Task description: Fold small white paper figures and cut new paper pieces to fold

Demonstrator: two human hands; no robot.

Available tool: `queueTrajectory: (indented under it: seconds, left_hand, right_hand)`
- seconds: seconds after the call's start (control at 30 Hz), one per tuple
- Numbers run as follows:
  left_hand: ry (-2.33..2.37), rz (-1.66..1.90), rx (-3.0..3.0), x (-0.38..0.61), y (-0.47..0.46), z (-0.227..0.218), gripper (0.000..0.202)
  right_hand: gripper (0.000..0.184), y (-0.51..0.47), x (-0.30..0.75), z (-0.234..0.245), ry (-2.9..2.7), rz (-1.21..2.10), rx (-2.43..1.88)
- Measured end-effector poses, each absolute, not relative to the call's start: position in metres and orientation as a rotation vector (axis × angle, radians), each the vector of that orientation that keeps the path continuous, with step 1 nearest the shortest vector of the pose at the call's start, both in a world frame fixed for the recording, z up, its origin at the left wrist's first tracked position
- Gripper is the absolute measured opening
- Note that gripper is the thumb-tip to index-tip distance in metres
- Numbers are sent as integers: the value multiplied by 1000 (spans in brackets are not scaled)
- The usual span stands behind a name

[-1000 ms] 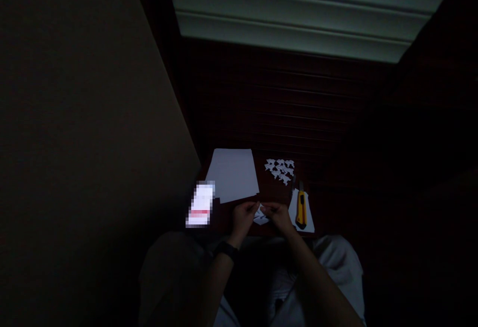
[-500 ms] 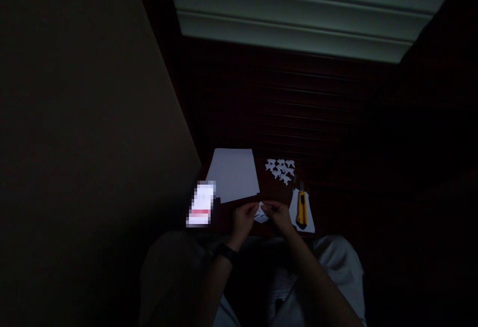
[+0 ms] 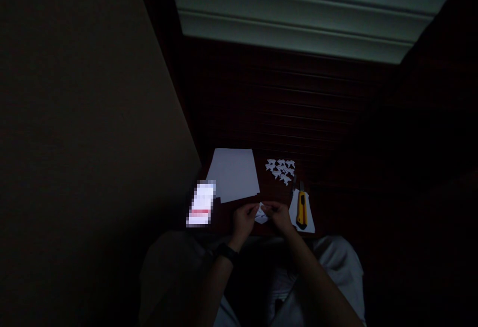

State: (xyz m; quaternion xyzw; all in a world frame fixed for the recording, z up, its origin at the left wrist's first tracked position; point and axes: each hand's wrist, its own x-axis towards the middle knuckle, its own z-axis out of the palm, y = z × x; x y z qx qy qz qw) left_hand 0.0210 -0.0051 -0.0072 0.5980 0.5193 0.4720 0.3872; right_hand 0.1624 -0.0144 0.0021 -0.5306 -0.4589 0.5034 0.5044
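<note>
The room is dark. My left hand and my right hand meet over the near edge of a small dark table. Both are closed on a small white folded paper piece held between their fingertips. A black watch sits on my left wrist. A stack of white paper sheets lies just beyond my left hand. A cluster of several small folded white paper shapes lies beyond my right hand.
A yellow utility knife rests on a white paper scrap right of my right hand. A bright, blurred-out rectangle lies at the table's left edge. A plain wall stands to the left, a light blind at the top.
My hands have stayed in place, with small finger shifts on the paper piece. The view has drifted very slightly.
</note>
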Motion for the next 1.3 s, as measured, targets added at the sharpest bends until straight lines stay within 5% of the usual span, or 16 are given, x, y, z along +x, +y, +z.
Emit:
queueTrajectory:
  seconds: [1.3]
  left_hand:
    - [1291,1189,1472,21,-2,-9,24]
  right_hand:
    - [31,-9,163,-12,-1113,1143,-1351]
